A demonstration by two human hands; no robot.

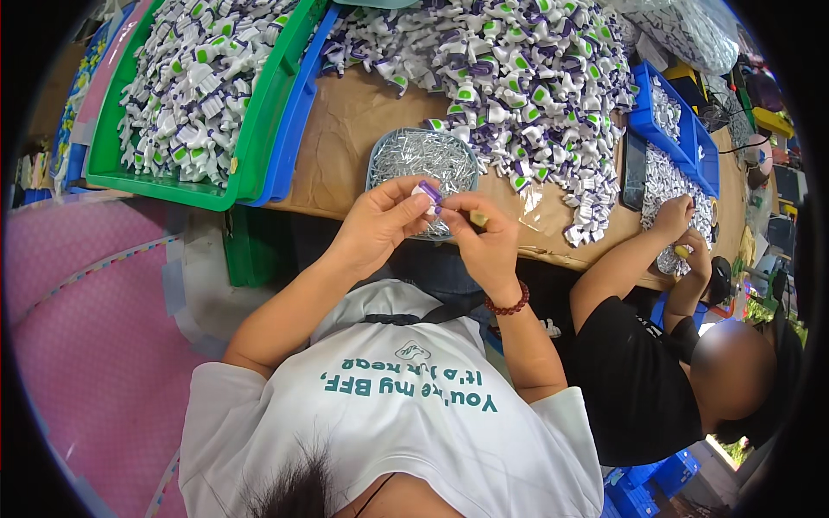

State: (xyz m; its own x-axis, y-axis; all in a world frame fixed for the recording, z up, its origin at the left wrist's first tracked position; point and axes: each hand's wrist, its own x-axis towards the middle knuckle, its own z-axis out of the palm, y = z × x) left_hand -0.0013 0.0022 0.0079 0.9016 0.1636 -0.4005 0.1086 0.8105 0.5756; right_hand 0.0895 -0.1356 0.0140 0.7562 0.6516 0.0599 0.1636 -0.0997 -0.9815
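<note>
Above a square-ish blue-grey tub full of thin shiny metal pins, I hold a small purple-and-white plastic figure part up close. My left hand pinches it between thumb and fingers. Thumb and forefinger of my right hand are pressed together at its right side; whatever they grip is too small and covered to make out. A yellowish band or cover shows on a right finger. A dark red bead bracelet circles my right wrist.
A large heap of white, purple and green parts spreads over the brown-covered table. Left, a green crate holds more, beside a blue crate. At right, a person in black handles small pieces near a blue divided tray.
</note>
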